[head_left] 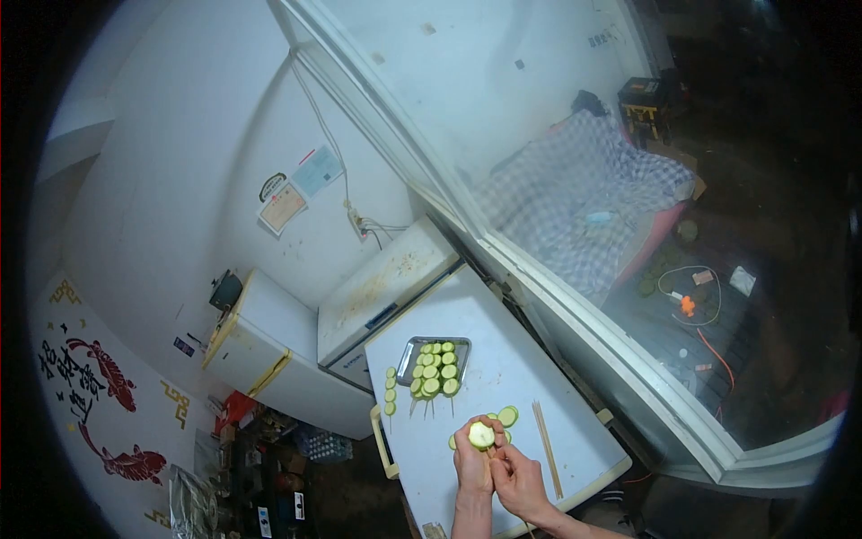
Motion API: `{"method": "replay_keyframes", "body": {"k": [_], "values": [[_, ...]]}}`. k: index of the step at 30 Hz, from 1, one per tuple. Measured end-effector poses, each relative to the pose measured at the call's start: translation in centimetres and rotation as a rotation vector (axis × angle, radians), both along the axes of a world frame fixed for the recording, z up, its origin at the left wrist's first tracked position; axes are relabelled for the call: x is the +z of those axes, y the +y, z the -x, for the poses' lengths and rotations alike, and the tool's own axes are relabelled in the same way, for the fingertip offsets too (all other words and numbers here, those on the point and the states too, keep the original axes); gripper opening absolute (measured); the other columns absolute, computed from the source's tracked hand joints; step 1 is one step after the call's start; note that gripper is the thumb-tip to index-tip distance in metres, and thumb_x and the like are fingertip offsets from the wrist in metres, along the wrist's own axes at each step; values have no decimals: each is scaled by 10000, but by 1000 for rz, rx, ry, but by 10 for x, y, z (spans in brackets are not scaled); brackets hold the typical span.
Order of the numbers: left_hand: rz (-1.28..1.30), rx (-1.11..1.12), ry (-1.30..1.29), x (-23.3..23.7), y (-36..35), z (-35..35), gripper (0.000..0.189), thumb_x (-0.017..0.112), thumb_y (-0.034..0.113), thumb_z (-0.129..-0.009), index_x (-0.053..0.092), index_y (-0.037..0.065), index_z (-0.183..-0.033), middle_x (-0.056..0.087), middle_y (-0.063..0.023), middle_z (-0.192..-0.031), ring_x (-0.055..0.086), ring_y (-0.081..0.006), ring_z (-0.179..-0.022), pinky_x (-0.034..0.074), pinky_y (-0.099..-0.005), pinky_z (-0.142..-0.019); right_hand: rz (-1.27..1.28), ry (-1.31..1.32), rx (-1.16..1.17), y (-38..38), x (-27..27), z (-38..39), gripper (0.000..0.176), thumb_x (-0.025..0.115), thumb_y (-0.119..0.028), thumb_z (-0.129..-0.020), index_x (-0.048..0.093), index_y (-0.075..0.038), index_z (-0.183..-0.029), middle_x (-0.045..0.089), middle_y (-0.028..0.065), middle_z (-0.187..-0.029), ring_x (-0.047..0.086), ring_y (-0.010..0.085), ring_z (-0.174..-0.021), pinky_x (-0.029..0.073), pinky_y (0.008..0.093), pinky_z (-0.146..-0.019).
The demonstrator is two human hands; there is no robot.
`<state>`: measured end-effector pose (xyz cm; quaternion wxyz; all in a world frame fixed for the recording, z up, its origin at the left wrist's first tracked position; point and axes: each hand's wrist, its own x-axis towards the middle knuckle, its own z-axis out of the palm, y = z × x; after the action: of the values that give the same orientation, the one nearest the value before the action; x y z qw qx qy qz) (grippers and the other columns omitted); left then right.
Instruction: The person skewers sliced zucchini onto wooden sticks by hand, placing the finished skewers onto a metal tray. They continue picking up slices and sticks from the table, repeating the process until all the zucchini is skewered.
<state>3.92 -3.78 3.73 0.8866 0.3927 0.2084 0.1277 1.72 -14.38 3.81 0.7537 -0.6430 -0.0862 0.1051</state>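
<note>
My left hand [473,463] is closed around a round green-rimmed slice [481,436], its pale face turned up. Touching it from the right, my right hand [521,482] has its fingers pinched together, and a thin stick shows below that hand. Loose slices [508,416] lie on the white top just beyond my hands. Skewered slices [431,372] fill a metal tray [463,349], with stick ends poking over its near edge. One more skewer of slices [391,395] lies left of the tray. Several bare sticks [547,449] lie to the right of my hands.
The white worktop [503,359] has a pale handle [384,442] at its left side. A white chest [386,287] and a fridge [269,350] stand beyond it. A glass partition frame [539,278] runs along the right, with a checked cloth [584,198] behind it.
</note>
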Motion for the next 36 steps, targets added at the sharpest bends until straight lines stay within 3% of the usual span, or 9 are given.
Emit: {"method": "replay_keyframes", "body": {"k": [5,7,14,16,23,25,29,31,36], "values": [[-29,3,14,0,0,0,319,303,272,-994,520,44,-942,568,-117,-833,485,-181,-721,458,-302,-640,2,0,0,-1,0,0,134,587,-116,-920,590,18,-910,524,88,-581,482,94,-525,389,286,-486],[-31,-8,10,0,-1,0,324,298,274,-994,521,45,-943,571,-118,-834,485,-180,-721,458,-301,-638,37,-3,34,-1,-2,-1,135,561,-120,-927,586,13,-921,554,190,-590,621,284,-515,443,374,-499],[-141,-3,56,-3,-1,3,356,275,286,-1000,535,47,-954,598,-113,-851,521,-180,-724,473,-292,-643,29,-28,15,1,-1,-2,130,561,-119,-925,584,9,-935,551,186,-589,618,286,-512,449,373,-503],[-191,-8,102,0,-5,5,365,269,288,-1003,540,48,-959,608,-113,-862,541,-181,-734,483,-290,-651,-25,-22,-39,0,5,-5,131,572,-109,-924,585,18,-895,513,76,-562,487,85,-516,381,287,-480],[-252,11,111,5,-13,6,376,277,302,-1007,548,43,-971,625,-117,-877,565,-173,-741,492,-288,-638,-32,7,-39,-3,1,-4,138,576,-122,-923,586,9,-882,521,68,-543,476,85,-490,375,295,-460],[-232,25,112,7,-10,4,377,285,305,-1010,548,37,-976,624,-117,-874,549,-163,-705,476,-283,-612,106,0,67,-9,6,-6,129,573,-129,-924,572,-1,-945,584,154,-589,631,293,-516,459,377,-501],[-153,67,70,7,-7,-1,323,318,279,-992,543,52,-943,605,-120,-834,533,-181,-688,467,-277,-551,130,-48,74,-12,2,5,125,579,-127,-919,565,-4,-937,591,162,-596,641,310,-527,461,387,-498],[-110,50,71,7,-7,2,314,329,279,-988,542,53,-936,600,-122,-827,523,-181,-676,460,-280,-542,49,-74,15,-9,1,4,131,616,-98,-909,557,15,-878,552,94,-562,534,117,-489,412,306,-470],[-59,28,85,-3,-3,3,329,328,296,-983,541,53,-923,598,-122,-818,527,-186,-681,482,-293,-581,31,-73,4,-6,3,5,117,589,-107,-919,569,8,-929,579,142,-603,585,218,-514,442,345,-491]]}}
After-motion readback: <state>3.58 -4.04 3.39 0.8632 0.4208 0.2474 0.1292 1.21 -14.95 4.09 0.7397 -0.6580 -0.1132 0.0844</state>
